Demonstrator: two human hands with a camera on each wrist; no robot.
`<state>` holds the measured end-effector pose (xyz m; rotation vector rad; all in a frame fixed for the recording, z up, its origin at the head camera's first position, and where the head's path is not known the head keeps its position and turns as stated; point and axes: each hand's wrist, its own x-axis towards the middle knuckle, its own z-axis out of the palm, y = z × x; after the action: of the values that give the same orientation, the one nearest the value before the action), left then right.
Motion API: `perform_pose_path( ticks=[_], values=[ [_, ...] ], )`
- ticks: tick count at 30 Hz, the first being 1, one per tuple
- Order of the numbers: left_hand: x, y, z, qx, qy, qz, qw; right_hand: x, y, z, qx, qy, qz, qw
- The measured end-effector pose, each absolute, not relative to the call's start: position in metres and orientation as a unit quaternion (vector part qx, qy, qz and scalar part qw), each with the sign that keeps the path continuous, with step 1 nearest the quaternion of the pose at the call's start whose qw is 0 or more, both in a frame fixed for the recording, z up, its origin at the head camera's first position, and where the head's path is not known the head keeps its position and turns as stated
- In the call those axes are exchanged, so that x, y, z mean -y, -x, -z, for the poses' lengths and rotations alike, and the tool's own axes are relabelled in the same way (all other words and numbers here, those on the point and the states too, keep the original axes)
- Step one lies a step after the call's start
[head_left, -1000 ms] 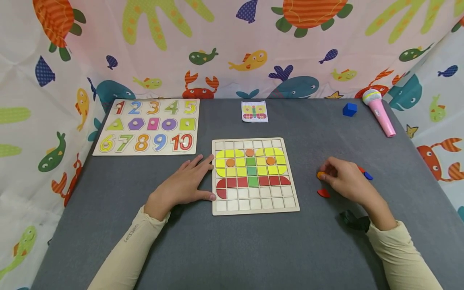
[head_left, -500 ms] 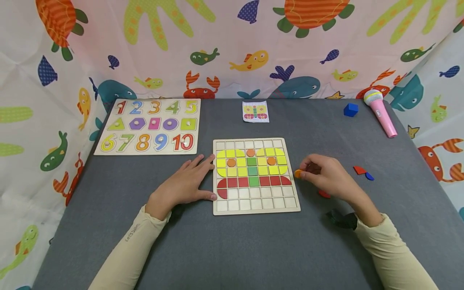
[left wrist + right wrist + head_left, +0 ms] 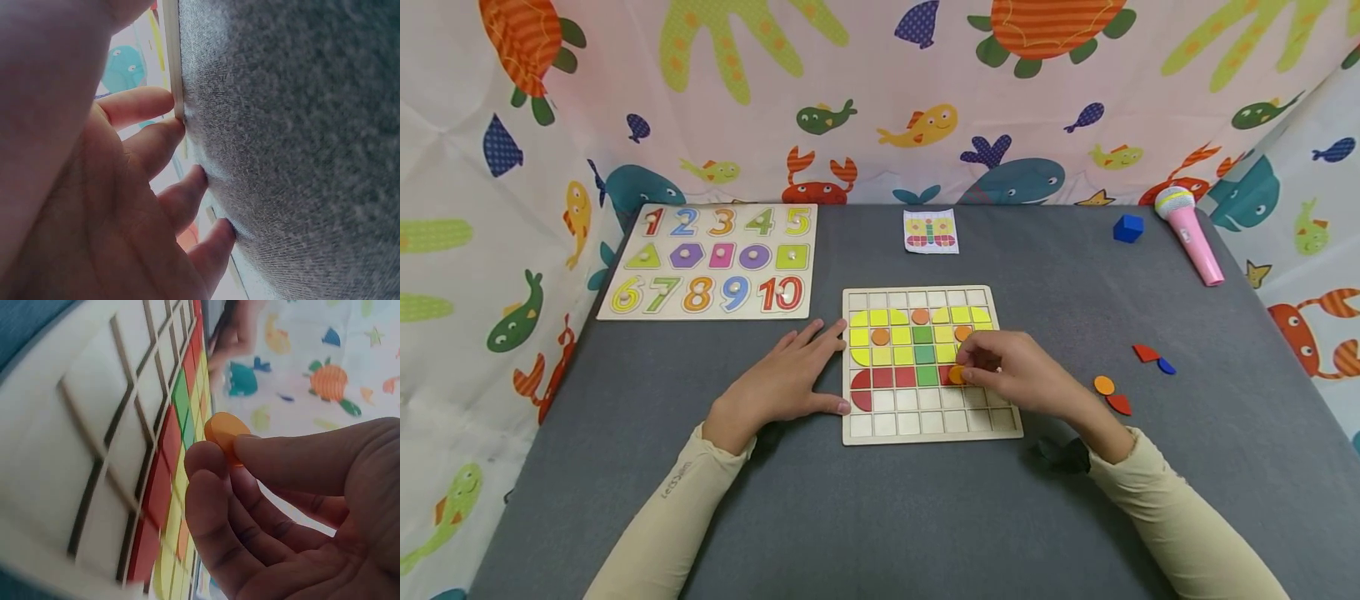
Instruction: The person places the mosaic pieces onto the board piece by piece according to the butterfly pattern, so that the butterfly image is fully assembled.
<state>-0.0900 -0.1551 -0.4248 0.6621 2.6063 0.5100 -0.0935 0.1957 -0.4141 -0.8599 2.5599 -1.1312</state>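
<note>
In the head view, a wooden grid board (image 3: 886, 424) lies on the grey table, bearing yellow, green, red and orange pieces in a butterfly-like pattern. My left hand (image 3: 784, 382) rests at its left edge, fingers spread; in the left wrist view, fingertips (image 3: 167, 128) touch the board's side. Over the board's right half, my right hand (image 3: 1018, 371) pinches an orange disc (image 3: 956, 375) between thumb and fingers. The right wrist view shows this disc (image 3: 228, 434) tilted, above the board's surface. Some red and yellow pieces are hidden beneath that hand.
Right of the board lie a loose orange disc (image 3: 1103, 385), a red piece (image 3: 1119, 405), another red piece (image 3: 1146, 353) and a blue piece (image 3: 1166, 365). Further back are a number puzzle (image 3: 707, 265), a picture card (image 3: 931, 232), a blue cube (image 3: 1128, 228) and a pink microphone (image 3: 1195, 242).
My right hand has carried the orange disc leftward from the loose pieces to above the board. Another orange disc and a red piece have come into view behind it. My left hand stays put.
</note>
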Motion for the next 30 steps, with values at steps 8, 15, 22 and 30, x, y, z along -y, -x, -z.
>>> perform_pose_path(
  ticks=[8,15,22,30],
  values=[
    [0.155,0.090,0.425,-0.933,-0.236,-0.180,0.202,-0.166,0.093,0.415,-0.850,0.337,0.384,0.130],
    [0.154,0.091,0.425,-0.934,-0.236,-0.174,0.202,-0.141,0.094,0.420,-0.835,0.368,0.378,0.158],
    [0.154,0.091,0.425,-0.935,-0.237,-0.173,0.199,-0.123,0.089,0.424,-0.836,0.390,0.355,0.150],
    [0.156,0.090,0.424,-0.935,-0.240,-0.177,0.194,-0.106,0.089,0.421,-0.846,0.410,0.317,0.125]
  ],
)
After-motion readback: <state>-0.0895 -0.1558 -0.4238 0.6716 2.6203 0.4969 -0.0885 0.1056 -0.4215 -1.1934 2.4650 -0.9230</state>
